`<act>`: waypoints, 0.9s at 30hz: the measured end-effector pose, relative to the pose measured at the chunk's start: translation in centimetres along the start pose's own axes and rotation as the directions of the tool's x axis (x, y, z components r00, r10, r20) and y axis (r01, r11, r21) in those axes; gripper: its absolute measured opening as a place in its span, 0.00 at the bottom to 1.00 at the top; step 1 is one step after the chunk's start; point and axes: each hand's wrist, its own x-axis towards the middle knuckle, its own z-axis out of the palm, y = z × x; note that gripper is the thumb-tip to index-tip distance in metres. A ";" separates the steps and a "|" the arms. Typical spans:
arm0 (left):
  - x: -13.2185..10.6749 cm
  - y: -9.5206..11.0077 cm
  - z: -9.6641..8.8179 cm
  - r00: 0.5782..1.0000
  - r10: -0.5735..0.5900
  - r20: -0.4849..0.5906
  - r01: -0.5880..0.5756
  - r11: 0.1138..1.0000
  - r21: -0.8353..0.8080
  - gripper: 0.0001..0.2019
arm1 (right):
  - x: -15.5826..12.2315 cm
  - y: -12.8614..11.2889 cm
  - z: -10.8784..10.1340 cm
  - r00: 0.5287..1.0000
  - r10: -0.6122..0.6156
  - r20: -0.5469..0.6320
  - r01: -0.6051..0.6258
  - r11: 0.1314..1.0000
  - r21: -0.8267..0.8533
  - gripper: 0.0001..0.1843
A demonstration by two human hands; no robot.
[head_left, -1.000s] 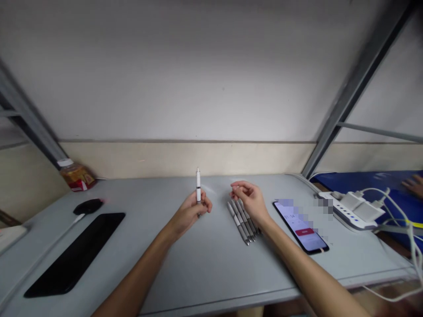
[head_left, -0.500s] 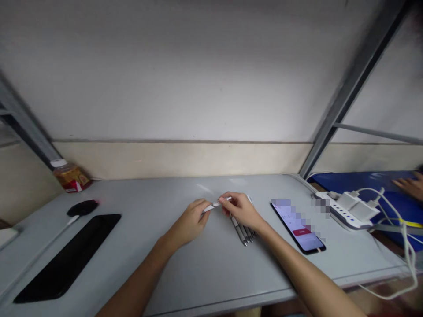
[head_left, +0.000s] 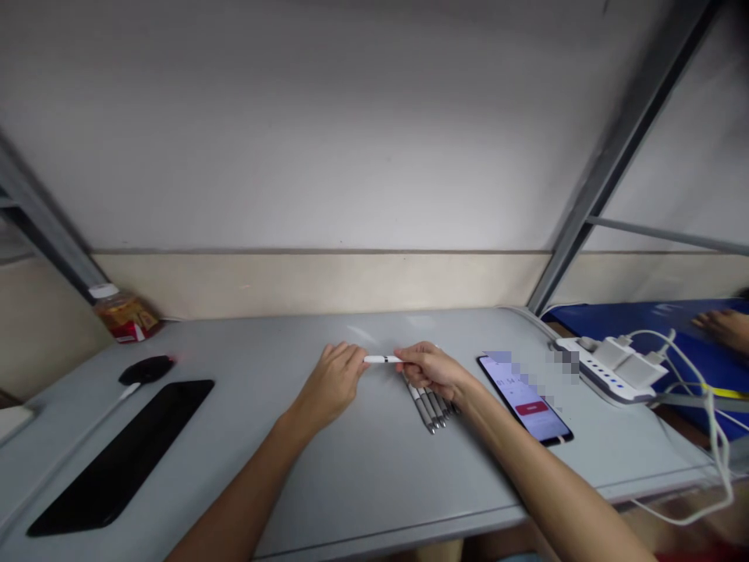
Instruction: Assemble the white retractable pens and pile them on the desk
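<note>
A white pen (head_left: 376, 359) with a small dark band spans the gap between my two hands, lying level above the desk. My left hand (head_left: 335, 378) is closed around its left end, and my right hand (head_left: 431, 365) pinches the right end between thumb and fingers. Most of both pen ends is hidden in the fingers. Just below my right hand, several white and grey pens (head_left: 430, 414) lie side by side on the desk, their pointed tips toward me and their far ends covered by the hand.
On the grey desk (head_left: 363, 484), a lit phone (head_left: 527, 402) and a white power strip (head_left: 608, 371) with chargers and cables are at right. At left lie a black flat pad (head_left: 122, 457), a black mouse (head_left: 146, 370) and a bottle (head_left: 124, 314). Another person's hand (head_left: 725, 326) is at far right.
The pen has turned from a slant to nearly level, with more of it showing between my hands. My left hand has shifted slightly left and up.
</note>
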 end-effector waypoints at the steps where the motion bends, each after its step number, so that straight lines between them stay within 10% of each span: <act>1: -0.1 -0.1 0.1 1.000 0.001 -0.003 -0.001 1.000 0.001 0.11 | 0.0 0.0 0.2 0.998 -0.055 -0.021 0.054 0.997 -0.057 0.20; 8: -0.4 -0.5 0.5 0.990 -0.132 0.058 0.144 0.939 -0.313 0.11 | -0.6 -0.5 0.9 0.813 -0.581 -0.019 0.381 0.557 -0.738 0.12; 20: -0.5 0.6 0.3 0.978 -0.151 0.141 0.201 0.858 -0.473 0.08 | -0.6 0.2 1.5 0.863 -0.474 0.174 0.291 0.186 -0.938 0.12; 27: 0.4 0.9 0.4 0.951 -0.310 0.010 0.240 0.714 -0.657 0.04 | -0.3 0.6 1.2 0.877 -0.474 0.073 0.185 0.194 -0.963 0.12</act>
